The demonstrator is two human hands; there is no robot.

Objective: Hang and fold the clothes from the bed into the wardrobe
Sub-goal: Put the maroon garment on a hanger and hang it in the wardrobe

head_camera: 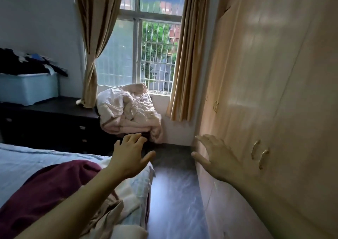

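A maroon garment (pixel 45 187) lies on the bed (pixel 20 163) at the lower left, with a beige garment (pixel 111 211) beside it near the bed's edge. The wardrobe (pixel 274 92) fills the right side, its doors closed; two brass handles (pixel 259 152) sit side by side. My left hand (pixel 129 156) is stretched out above the bed's corner, fingers spread, holding nothing. My right hand (pixel 215 154) is out in front of the wardrobe's lower door, fingers spread, left of the handles and not touching them.
A dark floor strip (pixel 173 193) runs between bed and wardrobe. A crumpled pale duvet (pixel 129 112) is piled under the window. A dark dresser (pixel 54 121) at the left carries a blue storage box (pixel 27 88) topped with dark clothes. Tan curtains (pixel 190 55) frame the window.
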